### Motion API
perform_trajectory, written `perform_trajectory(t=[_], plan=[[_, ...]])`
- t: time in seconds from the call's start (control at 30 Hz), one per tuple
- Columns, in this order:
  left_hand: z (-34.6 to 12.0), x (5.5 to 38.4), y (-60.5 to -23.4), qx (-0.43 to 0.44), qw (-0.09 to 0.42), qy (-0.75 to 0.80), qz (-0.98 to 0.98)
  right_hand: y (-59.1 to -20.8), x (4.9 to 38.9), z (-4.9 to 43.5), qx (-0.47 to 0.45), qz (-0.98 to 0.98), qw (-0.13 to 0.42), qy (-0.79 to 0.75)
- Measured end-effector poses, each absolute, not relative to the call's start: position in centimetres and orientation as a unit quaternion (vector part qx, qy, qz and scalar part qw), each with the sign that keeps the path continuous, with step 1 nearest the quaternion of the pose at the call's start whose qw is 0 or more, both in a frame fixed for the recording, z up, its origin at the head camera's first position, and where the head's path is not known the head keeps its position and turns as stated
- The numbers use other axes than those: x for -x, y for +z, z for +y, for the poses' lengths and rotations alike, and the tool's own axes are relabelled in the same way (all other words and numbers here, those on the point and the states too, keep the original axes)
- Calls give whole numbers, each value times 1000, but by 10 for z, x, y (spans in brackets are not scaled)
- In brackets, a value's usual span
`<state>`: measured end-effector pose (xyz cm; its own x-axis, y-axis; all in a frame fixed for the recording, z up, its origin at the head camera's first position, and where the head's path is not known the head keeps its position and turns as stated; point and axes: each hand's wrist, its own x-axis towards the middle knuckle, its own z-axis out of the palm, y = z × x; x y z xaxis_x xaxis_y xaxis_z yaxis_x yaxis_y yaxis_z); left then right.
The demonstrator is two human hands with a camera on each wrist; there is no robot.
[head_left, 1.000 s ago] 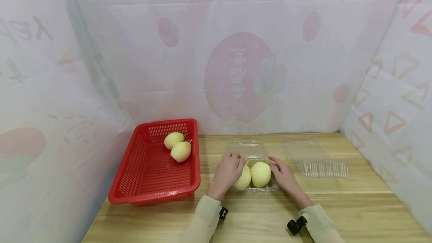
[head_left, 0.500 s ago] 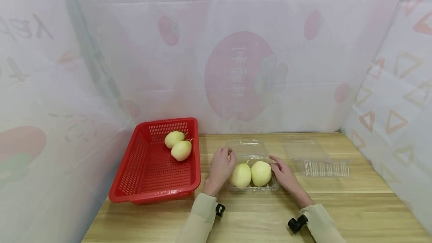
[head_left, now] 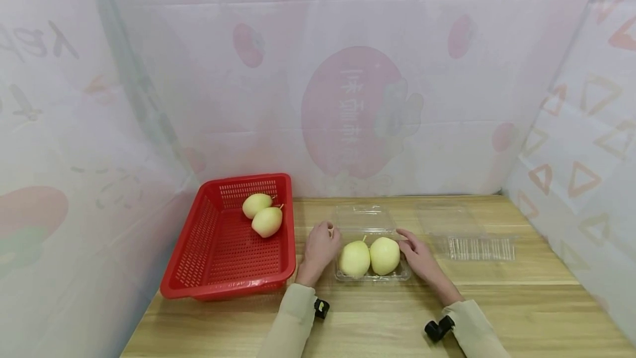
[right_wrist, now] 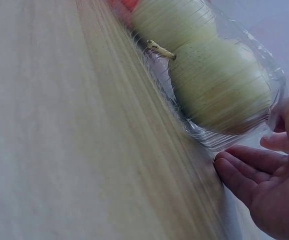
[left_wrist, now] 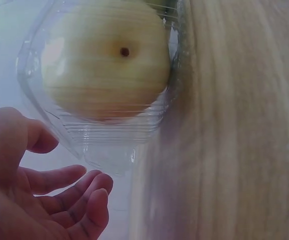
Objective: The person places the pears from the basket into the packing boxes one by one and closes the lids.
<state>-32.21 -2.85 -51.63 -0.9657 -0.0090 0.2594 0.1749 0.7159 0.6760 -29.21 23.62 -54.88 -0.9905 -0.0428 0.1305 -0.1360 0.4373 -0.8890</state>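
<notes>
Two pale yellow pears, a left one (head_left: pixel 354 259) and a right one (head_left: pixel 385 256), sit side by side in a clear plastic clamshell box (head_left: pixel 374 278). Its lid (head_left: pixel 365 217) lies back, away from the pears. My left hand (head_left: pixel 319 247) is beside the box's left end, fingers loosely bent and holding nothing; the left wrist view shows a gap between this hand (left_wrist: pixel 54 185) and the box. At the right end, my right hand (head_left: pixel 421 258) rests against the box. In the right wrist view that hand's (right_wrist: pixel 279 180) thumb overlaps the rim, with the other fingers outside and below.
On the left stands a red perforated basket (head_left: pixel 169 286) with two more pears (head_left: pixel 266 222) in its back right part. Another clear plastic box (head_left: pixel 449 220), with a striped reflective side, lies on the wooden table (head_left: pixel 536 314) to the right. Printed fabric (head_left: pixel 360 109) hangs behind.
My left hand has drawn back from the left pear and moved left, off the box, uncovering that pear. The right hand stays at the box's right end.
</notes>
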Motion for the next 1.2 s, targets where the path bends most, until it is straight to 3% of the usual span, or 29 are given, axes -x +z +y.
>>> perform_trajectory(t=[0.63, 1.2], plan=[[-34, 328, -527, 37, 25, -403, -914, -549, 294, 236, -24, -837, 27, 546], [-32, 330, -528, 42, 45, -424, -904, -549, 296, 237, -36, -841, 32, 538]])
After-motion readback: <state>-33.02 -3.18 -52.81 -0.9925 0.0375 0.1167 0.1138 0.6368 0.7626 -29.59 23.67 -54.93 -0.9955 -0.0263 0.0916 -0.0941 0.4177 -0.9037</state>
